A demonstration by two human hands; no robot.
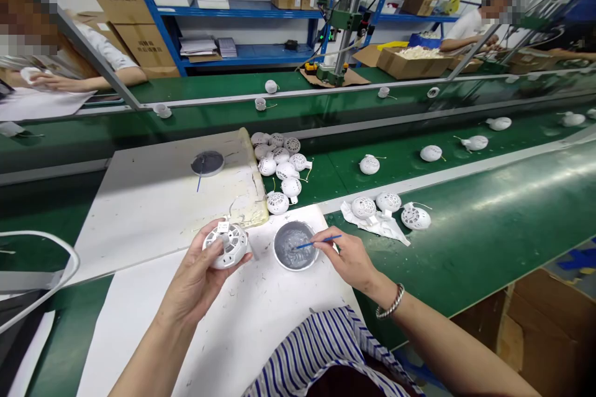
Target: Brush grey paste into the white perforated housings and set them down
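Observation:
My left hand (193, 279) is wrapped round a white round slotted housing (233, 251), its thumb on the openwork face and a small square tab at the top. Between the fingertips of my right hand (347, 257) is a thin blue stick (319, 240). The stick's tip dips into grey paste in a round shallow tub (280, 260), which stands on a white sheet (251, 329) between my hands. To the right of that hand, several similar housings (388, 201) rest on or beside crumpled white paper (391, 229).
More white housings (279, 169) crowd together against a white board (139, 198) with a second grey dish (208, 163). Single housings (431, 153) are spaced along the green belt (335, 167). Co-workers (470, 25) sit across the line, near a drill press (344, 31). A white cable (60, 242) curves at left.

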